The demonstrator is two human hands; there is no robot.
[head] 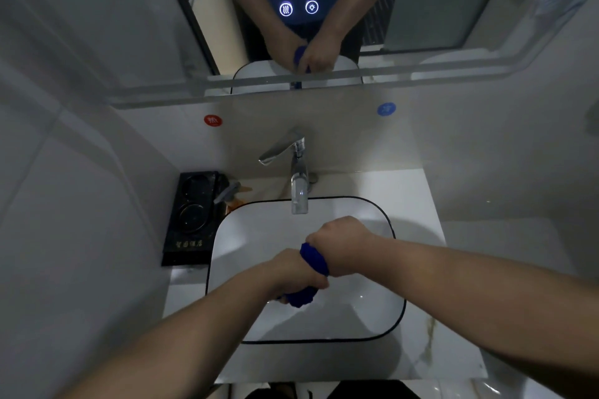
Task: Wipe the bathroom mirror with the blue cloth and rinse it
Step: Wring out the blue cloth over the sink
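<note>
1. The person is gripping the blue cloth with both hands at the centre of the frame, over the white sink. The cloth is twisted into a thick rope running between the two fists.
2. The left hand, lower in the frame, is closing its fingers fully round the cloth's lower end, with a blue wad poking out beneath it. The right hand, just above and touching the left, is curling tightly round the upper end.
3. Judging from the opposed fists, the person is wringing the cloth out, so the rinsing part of the task looks well along. Holding it over the basin is sending any drips into the bowl rather than onto the desk.
4. The faucet is standing just above the hands in the frame, its spout pointing into the basin. No stream can be made out.
5. The mirror is filling the top of the frame and reflecting the arms and cloth.
6. The basin's dark rim is lying well clear of the hands to the left, right and bottom, and the spout is the nearest hard edge. A black tray is sitting on the desk at the left, beside the basin and close to the wall, so the right side is looking freer.
</note>
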